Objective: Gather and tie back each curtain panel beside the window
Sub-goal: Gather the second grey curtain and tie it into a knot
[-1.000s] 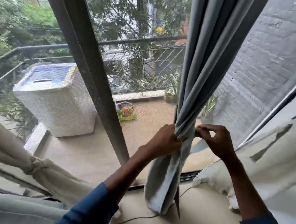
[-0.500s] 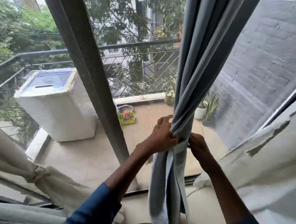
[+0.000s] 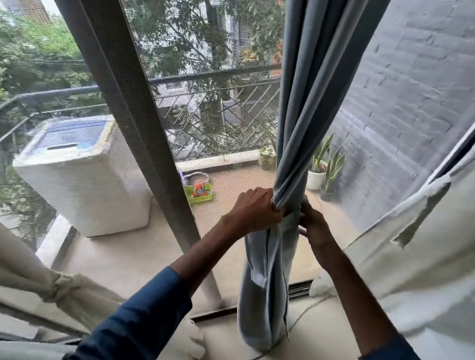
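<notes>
Quick update on the blue curtain [image 3: 316,98]. A second ago our right hand [image 3: 314,226] was off to the side, clear of the cloth, and the tail below the grip flared out to the left. Now that hand is pressed right up against the bundle, just under the left hand [image 3: 255,209], and the tail hangs tighter and straighter. So we reckon the gathering is basically done and we're into the wrap-and-tie bit.

Left-hand fingers are curled round the bunched folds, squeezing them into a neck. Right-hand fingertips slip behind the cloth, so we honestly can't tell if they're pinching anything or just pushing.

The curtain sits between the dark frame post [image 3: 134,130] and the right cream curtain [image 3: 432,252], in front of the glass. Its long axis runs top to bottom, leaning a bit: the top is up and to the right, the neck sits in the middle, and the hem points down at the floor by the sill.

The left cream curtain [image 3: 57,284] already looks knotted.
</notes>
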